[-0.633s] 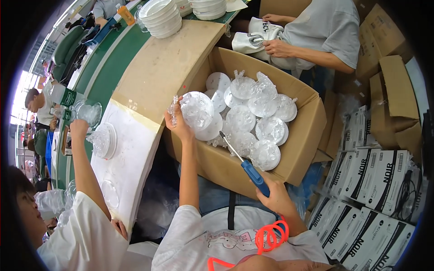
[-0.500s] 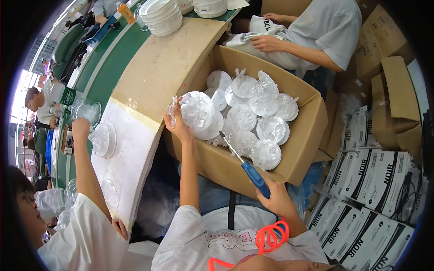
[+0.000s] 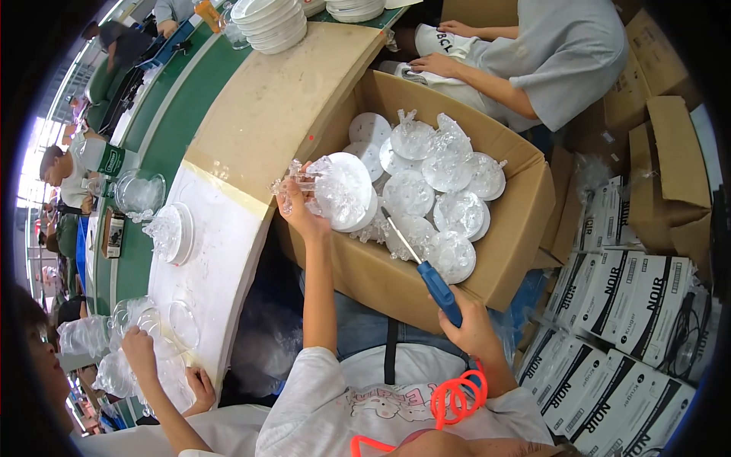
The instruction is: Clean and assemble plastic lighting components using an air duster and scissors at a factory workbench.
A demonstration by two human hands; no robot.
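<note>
My left hand is closed on a cluster of clear plastic pieces attached to a round white disc. It holds the disc over the left wall of an open cardboard box. My right hand grips the blue handle of a screwdriver. The tool's thin metal shaft, dark at the tip, points up and left over the box, apart from the held disc. Inside the box lie several white discs with clear plastic on them, overlapping one another.
A co-worker's hand is among clear plastic pieces on the white tabletop at left. Stacked white discs stand at the far end. Another person sits behind the box. Printed cartons are piled at right; a red coiled cord hangs near my right forearm.
The disc in my left hand has turned slightly, and the screwdriver has shifted a little right. The co-worker's raised hand has come down toward the near plastic pieces. The person behind the box has lowered a hand.
</note>
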